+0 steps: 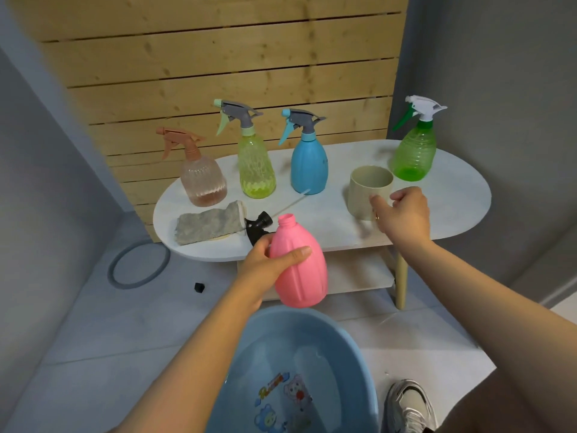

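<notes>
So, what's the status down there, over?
Left hand grips uncapped pink bottle near blue basin. Right hand at beige cup, grip unclear. Black sprayer head lies on table; nothing blocking.

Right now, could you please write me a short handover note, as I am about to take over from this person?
Left hand: grips the pink bottle, which is upright with its neck open, above the blue basin.
Right hand: open, touching the side of the beige cup on the table, no grip yet.
The black sprayer head lies on the table beside the grey cloth.
Done: head is off the bottle.
Left, probably: take the cup, fill the bottle, refit the head.
</notes>
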Tool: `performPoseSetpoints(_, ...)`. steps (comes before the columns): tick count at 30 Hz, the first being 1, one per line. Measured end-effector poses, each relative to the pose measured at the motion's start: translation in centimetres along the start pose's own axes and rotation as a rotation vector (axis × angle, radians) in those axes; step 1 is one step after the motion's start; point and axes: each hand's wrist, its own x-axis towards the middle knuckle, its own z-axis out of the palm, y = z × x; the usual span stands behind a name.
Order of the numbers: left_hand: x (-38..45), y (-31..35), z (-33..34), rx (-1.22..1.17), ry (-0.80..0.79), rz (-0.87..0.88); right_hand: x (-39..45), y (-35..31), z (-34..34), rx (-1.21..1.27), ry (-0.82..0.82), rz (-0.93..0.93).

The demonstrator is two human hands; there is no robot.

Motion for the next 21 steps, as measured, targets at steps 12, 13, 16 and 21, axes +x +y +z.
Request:
performPoseSetpoints(12,0.7,0.3,0.3,0.112,0.013,0.065,3.6,-0.4,1.1,0.124,-0.279,0.291)
performPoseSetpoints(13,0.7,0.3,0.2,0.114,0.011,0.061,3.6,-0.6,1.1,0.179,-0.293,0.305)
performPoseSetpoints(16,0.5,0.5,0.1,0.085,0.009,0.052,3.7,-1.1,0.9,0.38,-0.337,0.388)
performPoseSetpoints(21,-1.3,-0.1,-0.4,0.047,0.023,0.052,1.5,-1.6,0.3,0.262,-0.448,0.34)
